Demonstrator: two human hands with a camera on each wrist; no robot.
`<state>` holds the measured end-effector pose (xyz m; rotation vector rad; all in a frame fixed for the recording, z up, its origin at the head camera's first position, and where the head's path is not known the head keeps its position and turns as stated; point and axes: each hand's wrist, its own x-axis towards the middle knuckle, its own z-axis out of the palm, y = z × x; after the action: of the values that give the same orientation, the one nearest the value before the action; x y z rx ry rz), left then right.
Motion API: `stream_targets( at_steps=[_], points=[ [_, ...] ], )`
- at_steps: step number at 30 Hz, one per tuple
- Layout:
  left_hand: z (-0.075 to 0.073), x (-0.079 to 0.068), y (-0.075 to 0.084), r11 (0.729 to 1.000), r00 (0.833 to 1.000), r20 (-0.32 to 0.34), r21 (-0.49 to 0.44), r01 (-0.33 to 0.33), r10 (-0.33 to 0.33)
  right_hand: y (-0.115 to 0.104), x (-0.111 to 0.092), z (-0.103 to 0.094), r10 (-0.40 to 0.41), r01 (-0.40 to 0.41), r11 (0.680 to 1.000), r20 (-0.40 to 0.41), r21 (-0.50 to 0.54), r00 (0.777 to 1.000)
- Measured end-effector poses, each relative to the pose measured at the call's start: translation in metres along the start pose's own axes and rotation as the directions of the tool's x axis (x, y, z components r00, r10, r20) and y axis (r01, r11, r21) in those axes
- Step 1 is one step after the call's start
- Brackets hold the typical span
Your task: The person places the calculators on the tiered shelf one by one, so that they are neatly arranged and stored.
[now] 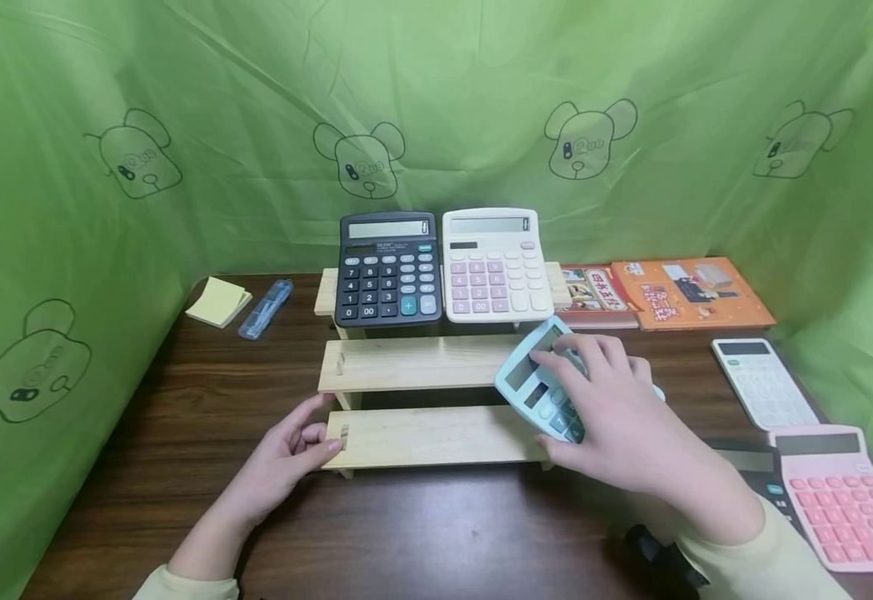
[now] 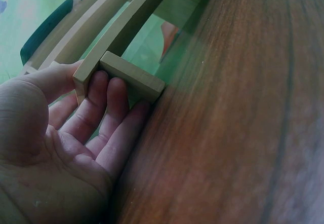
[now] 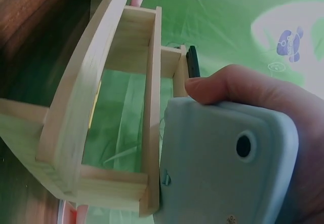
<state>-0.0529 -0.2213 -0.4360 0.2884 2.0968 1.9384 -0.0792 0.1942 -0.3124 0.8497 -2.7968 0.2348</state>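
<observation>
Blue calculator point(image 1: 526, 379), tilted, grasped in right grip point(image 1: 620, 412); left grip point(image 1: 286, 450) pinches wooden stand point(image 1: 436, 437) at lowest board; dark calculator point(image 1: 389, 271) and white-and-lilac calculator point(image 1: 496, 267) beyond both grips.

My head feed comes through bright and evenly lit, sharp enough that I can read the digits on the black calculator point(image 1: 389, 271). A soft sheen lies on the dark tabletop point(image 1: 474, 533) near the bottom, and pale highlights streak the folds of the green curtain point(image 1: 466, 50). Both wrist feeds reach me dimmer, hazy and low in contrast. On the left one, the wood grain smears toward the lower right, and the wooden shelf point(image 2: 117, 34) bows with lens distortion. On the right, the light-blue calculator point(image 3: 217, 158) looks soft, and much of the left edge falls into shadow.
</observation>
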Motion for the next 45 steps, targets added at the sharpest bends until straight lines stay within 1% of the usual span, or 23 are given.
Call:
stream_targets(
  at_steps=[4, 11, 16, 23, 29, 35, 37, 40, 45],
  points=[
    [0.001, 0.0, 0.0, 1.0, 1.0, 0.002, -0.005, 0.002, -0.002, -0.004, 0.001, 0.003, -0.013, 0.013, 1.0, -0.014, 0.009, 1.0],
    [0.0, 0.001, 0.001, 1.0, 1.0, 0.005, -0.002, -0.017, 0.017, -0.007, 0.007, 0.011, -0.026, 0.029, 0.999, -0.082, 0.041, 0.996],
    [-0.001, 0.001, 0.0, 1.0, 1.0, 0.003, 0.0, -0.012, 0.012, -0.007, 0.009, 0.016, -0.027, 0.033, 0.997, -0.097, 0.064, 0.995],
    [-0.001, 0.001, -0.001, 1.0, 1.0, -0.002, 0.01, -0.011, 0.011, -0.009, 0.007, 0.018, -0.062, 0.066, 0.995, -0.064, 0.074, 0.996],
    [0.0, 0.0, 0.001, 1.0, 1.0, -0.002, 0.003, -0.006, 0.006, -0.01, 0.005, 0.017, -0.134, 0.135, 0.985, -0.017, 0.105, 0.991],
    [0.0, 0.0, 0.002, 1.0, 1.0, 0.001, -0.006, -0.009, 0.009, -0.007, 0.005, 0.015, -0.208, 0.203, 0.972, 0.028, 0.115, 0.978],
    [0.0, 0.0, 0.002, 1.0, 1.0, 0.002, -0.007, -0.008, 0.008, -0.006, 0.005, 0.015, -0.227, 0.222, 0.968, 0.031, 0.121, 0.973],
    [0.0, 0.0, 0.002, 1.0, 1.0, -0.001, -0.003, -0.006, 0.006, -0.004, 0.006, 0.016, -0.254, 0.248, 0.956, 0.018, 0.158, 0.967],
    [0.0, 0.0, 0.002, 1.0, 1.0, -0.005, 0.005, -0.007, 0.007, -0.005, 0.007, 0.018, -0.265, 0.262, 0.938, -0.015, 0.226, 0.964]
  ],
)
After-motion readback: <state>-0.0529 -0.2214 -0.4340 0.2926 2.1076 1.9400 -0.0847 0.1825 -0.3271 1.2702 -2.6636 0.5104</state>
